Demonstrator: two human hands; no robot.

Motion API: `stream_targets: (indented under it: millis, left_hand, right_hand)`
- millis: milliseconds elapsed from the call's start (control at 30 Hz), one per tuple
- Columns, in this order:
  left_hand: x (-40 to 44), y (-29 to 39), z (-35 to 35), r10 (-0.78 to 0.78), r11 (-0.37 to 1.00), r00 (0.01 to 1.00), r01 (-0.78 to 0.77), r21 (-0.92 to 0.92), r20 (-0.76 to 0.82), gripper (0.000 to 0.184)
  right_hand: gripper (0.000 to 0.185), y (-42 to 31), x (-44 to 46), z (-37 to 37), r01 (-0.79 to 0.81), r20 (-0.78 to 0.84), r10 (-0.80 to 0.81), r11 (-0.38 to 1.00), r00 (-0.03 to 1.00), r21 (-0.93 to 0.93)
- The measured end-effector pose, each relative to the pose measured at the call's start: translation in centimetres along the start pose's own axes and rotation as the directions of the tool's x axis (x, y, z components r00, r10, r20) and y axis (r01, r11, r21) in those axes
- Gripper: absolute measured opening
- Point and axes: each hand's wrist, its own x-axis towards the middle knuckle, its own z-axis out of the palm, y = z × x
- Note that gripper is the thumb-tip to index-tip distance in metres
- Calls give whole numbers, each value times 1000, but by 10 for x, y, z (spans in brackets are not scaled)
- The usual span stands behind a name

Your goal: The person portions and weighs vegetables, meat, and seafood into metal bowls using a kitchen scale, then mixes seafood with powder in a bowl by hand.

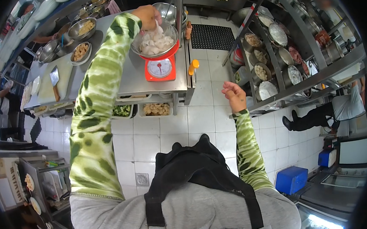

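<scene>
Left hand (147, 17): mine, over the bowl, fingertips drawn narrow on a pale strip (159, 30). Right hand (234, 97): mine, holding nothing, fingers loosely curled, away from the worktop (135, 80).

Pale strip: light, soft, probably slippery (wet-looking, so a bare pinch could slide); best taken at its thicker part, gently, as it may tear. Long axis roughly upright, one end at my fingertips, the other toward the heap; its exact ends are hard to make out.

Pale pieces (156, 44): heaped, pointing every way. Bowl (134, 48): round, no long axis, on the red scale (160, 69), dial facing me.
</scene>
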Motion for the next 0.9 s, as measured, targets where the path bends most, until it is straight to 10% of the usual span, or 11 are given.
stream_targets:
  millis: [900]
  left_hand:
    - [-1,-23,19,-5,999,999,7,-39,37,29]
  right_hand:
    - [35,-8,20,33,66,129,-66,998,989,5]
